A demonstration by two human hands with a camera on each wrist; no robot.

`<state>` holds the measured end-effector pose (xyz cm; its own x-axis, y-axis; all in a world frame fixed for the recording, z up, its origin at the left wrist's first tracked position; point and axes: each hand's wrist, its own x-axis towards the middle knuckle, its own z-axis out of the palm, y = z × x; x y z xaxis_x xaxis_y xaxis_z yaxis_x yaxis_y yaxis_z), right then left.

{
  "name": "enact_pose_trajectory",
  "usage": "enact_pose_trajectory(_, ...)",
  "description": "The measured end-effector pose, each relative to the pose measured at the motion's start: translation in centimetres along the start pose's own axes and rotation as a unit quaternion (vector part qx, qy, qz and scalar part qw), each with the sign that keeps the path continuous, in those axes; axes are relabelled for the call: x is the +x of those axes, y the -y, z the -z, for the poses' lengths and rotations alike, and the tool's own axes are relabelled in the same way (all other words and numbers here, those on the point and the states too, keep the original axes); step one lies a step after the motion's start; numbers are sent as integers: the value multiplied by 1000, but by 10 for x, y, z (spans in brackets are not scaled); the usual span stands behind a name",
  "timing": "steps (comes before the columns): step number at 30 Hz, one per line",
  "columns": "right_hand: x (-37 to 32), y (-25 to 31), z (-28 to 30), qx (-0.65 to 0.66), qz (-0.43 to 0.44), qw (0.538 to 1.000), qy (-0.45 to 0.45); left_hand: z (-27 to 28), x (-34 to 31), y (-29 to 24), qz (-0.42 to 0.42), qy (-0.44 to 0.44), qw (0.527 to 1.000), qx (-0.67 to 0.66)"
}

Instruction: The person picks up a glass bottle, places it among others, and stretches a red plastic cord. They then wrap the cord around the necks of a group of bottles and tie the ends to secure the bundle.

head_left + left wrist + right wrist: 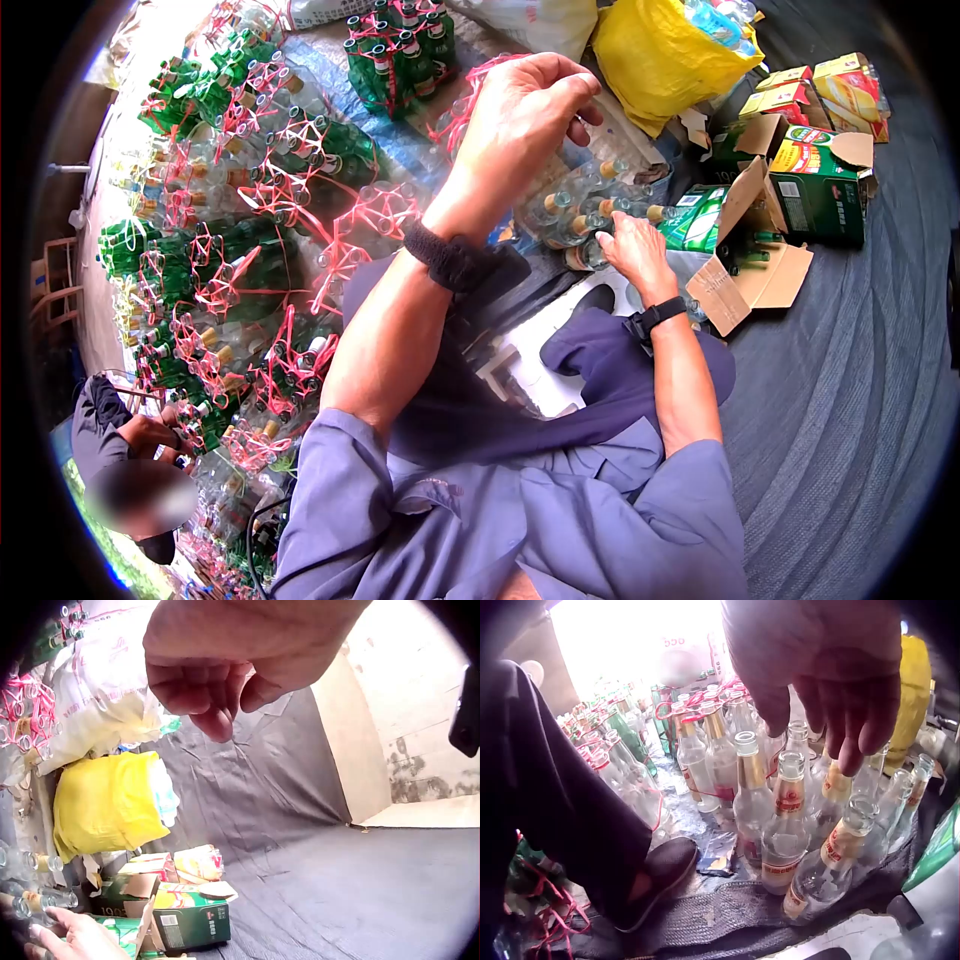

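Observation:
My left hand point(530, 110) is raised in the head view, above the bottles and the mat, its fingers loosely bent. In the left wrist view nothing shows between its thumb and fingers. My right hand point(638, 255) reaches over a group of clear glass bottles point(565, 205). The right wrist view shows its fingers hanging down, fairly straight, with the tips close over the bottle necks. These bottles stand upright and close together; a front bottle point(781, 847) has a gold neck label and an uncapped mouth. Some bottles behind the right hand are partly hidden.
Many bottles bound with pink string point(290, 200) fill the left side. At right are an opened cardboard carton point(765, 280), a green box point(820, 195) and a yellow sack point(655, 60). Another person point(105, 430) sits at lower left. Dark sheeting point(850, 400) covers the right floor.

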<state>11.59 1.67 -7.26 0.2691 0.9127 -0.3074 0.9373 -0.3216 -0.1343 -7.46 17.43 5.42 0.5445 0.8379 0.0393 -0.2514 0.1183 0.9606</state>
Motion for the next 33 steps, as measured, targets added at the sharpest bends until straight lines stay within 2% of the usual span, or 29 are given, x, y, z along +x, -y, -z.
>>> enact_pose_trajectory(4, 18, -1, -18, -5, -13, 1000, 1, 5, 8, 9, 22, -3, 1000, -8)
enact_pose_trajectory(9, 34, -6, -57, 5, 25, 999, -26, 3, 6, 8, 21, 6, 1000, 10)
enact_pose_trajectory(15, 39, -6, -69, 88, 13, 995, -43, 0, 12, 9, 27, 14, 999, 9)
enact_pose_trajectory(25, 26, 2, -63, 82, 6, 996, -28, 3, 17, 7, 24, 2, 1000, 15)
enact_pose_trajectory(33, 11, 17, -80, 77, 66, 995, -13, 21, 14, 3, 17, -14, 1000, 4)
